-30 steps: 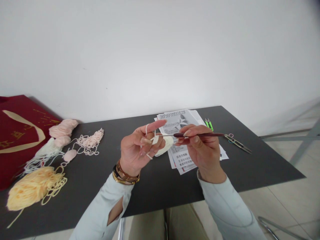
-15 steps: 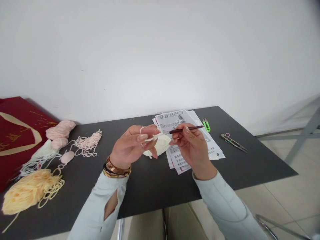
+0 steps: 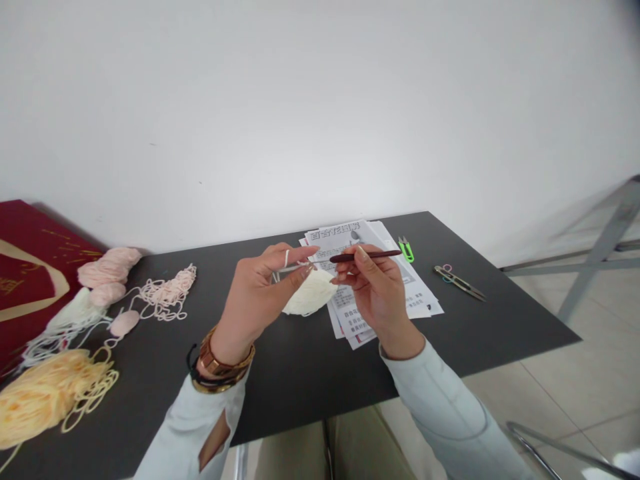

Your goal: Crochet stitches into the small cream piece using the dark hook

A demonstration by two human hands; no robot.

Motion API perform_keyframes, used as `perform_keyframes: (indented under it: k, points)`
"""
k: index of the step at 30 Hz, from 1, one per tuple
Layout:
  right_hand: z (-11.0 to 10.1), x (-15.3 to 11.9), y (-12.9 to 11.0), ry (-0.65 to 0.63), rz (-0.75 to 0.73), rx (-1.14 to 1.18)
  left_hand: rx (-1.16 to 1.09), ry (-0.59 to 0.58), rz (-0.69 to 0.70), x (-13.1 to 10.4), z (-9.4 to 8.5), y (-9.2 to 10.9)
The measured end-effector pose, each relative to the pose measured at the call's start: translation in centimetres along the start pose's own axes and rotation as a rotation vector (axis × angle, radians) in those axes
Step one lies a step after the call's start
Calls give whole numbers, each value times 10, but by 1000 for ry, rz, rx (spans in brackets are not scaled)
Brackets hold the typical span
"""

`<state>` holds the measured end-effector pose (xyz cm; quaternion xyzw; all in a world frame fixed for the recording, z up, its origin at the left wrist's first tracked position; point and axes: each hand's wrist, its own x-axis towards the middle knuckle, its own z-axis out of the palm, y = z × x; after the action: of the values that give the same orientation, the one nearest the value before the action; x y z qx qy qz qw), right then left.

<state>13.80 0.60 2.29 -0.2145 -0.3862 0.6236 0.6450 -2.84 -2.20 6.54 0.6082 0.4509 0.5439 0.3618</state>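
Both hands have drifted left; right hand (image 3: 373, 287) pinches crochet hook (image 3: 367, 255), left hand (image 3: 260, 293) clasps cream piece (image 3: 307, 297).

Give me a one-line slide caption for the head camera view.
Left hand holds cream crochet piece; right hand grips crochet hook.

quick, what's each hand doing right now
Left hand: closed on the cream crochet piece, yarn over the forefinger.
Right hand: closed on the dark crochet hook.
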Motion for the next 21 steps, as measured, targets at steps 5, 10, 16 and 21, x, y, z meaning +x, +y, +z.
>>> perform_keyframes:
  k: [5,10,16,21]
  points:
    - [-1,2,2,23,16,12,-40,8,15,0,2,-2]
    - [-2,4,3,18,62,41,-110,-2,-38,0,0,-7]
    - [-8,9,3,-16,199,169,-257,-308,-124,4,-17,-10]
    - [-13,12,1,-56,341,291,-289,-640,-88,14,-40,-12]
